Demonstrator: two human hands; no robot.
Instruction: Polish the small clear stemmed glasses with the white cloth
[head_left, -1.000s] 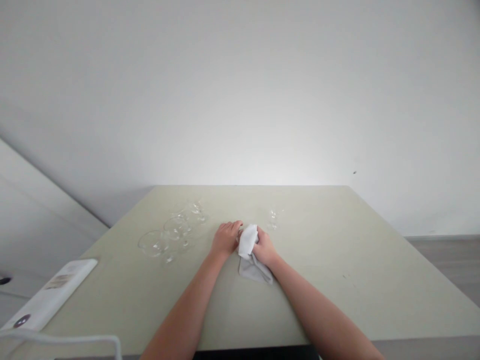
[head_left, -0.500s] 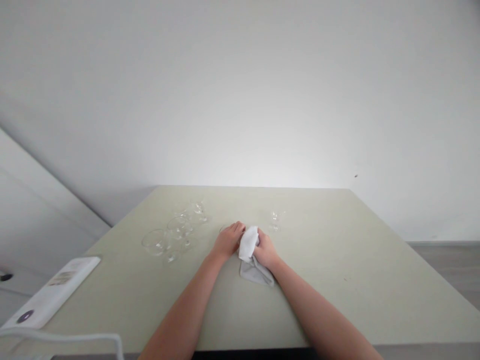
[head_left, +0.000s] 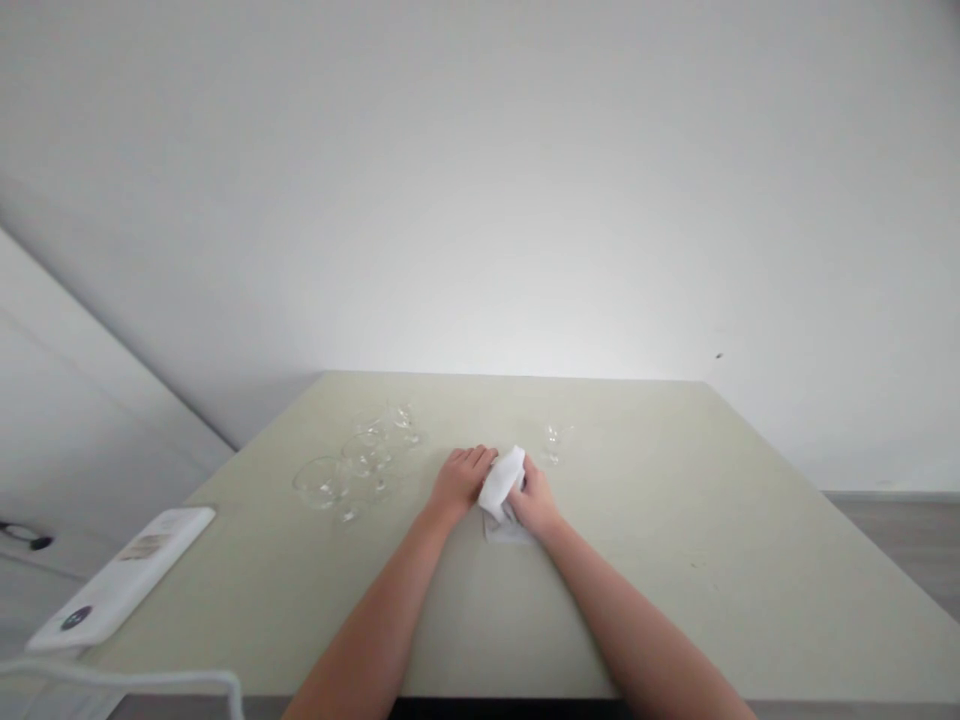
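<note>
My left hand (head_left: 463, 482) is closed near the middle of the table, its fingers curled around a clear glass that is mostly hidden behind them. Close beside it, my right hand (head_left: 535, 499) grips a white cloth (head_left: 502, 484). The folded cloth sits between the two hands, against the fingers of the left one, and its lower end hangs to the tabletop. Several clear stemmed glasses (head_left: 364, 452) stand in a group to the left of my hands. Another small clear glass (head_left: 553, 442) stands alone beyond my right hand.
The pale table (head_left: 675, 600) reaches back to a white wall (head_left: 510, 200). At its left edge lies a white box-like object (head_left: 127, 575) with a printed label and a dark round mark. A white curved bar (head_left: 150, 677) crosses the lower left corner.
The cloth has shifted and tilted between my hands, and less of it hangs down in front. My hands stay in nearly the same place. The view has turned slightly.
</note>
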